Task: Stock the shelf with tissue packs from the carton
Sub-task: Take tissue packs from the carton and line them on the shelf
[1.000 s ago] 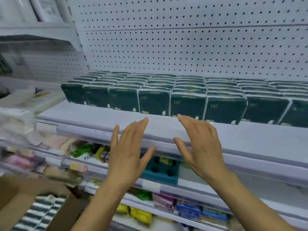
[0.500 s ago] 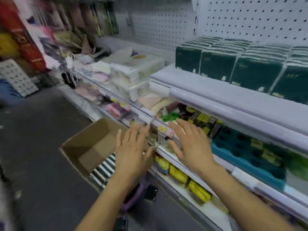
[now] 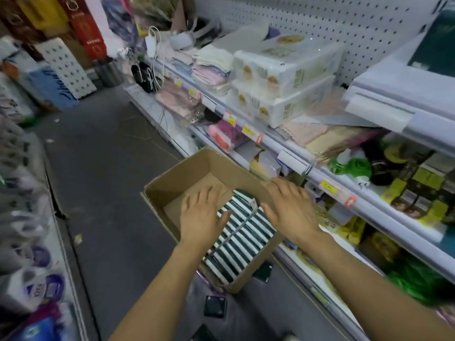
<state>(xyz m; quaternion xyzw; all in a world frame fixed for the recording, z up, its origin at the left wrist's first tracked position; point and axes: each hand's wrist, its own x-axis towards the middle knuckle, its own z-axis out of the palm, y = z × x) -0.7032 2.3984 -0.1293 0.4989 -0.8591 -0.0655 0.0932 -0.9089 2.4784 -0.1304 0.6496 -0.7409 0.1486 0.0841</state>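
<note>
With both hands spread flat and empty over the carton (image 3: 172, 183), the left hand (image 3: 200, 215) and right hand (image 3: 290, 210) should bracket several tissue packs (image 3: 242, 238) together. Squeeze inward evenly, then lift straight up.

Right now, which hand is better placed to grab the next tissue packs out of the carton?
Left, I'd say. The left hand hangs open over the carton, its thumb at the packs. The right hand is open too, but sits over the carton's shelf-side wall.
</note>
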